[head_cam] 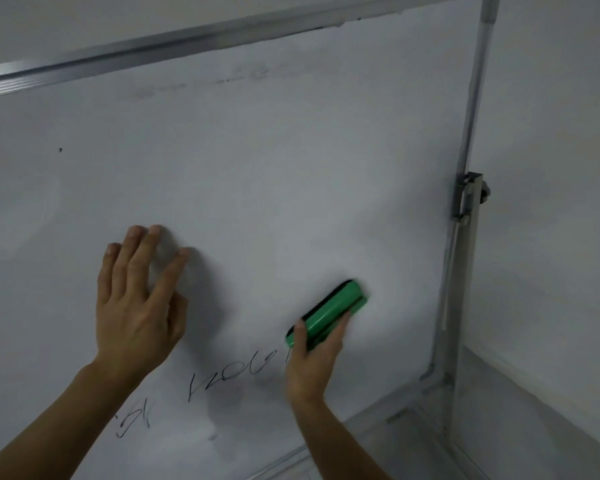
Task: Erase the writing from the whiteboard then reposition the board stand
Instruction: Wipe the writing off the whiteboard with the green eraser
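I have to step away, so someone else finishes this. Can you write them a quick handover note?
Left hand: open, fingers spread against the whiteboard.
Right hand: grips the green eraser, pressed to the board.
Done: upper board mostly wiped; faint smudges near the top.
Left: black writing low on the board, then reposition the stand.
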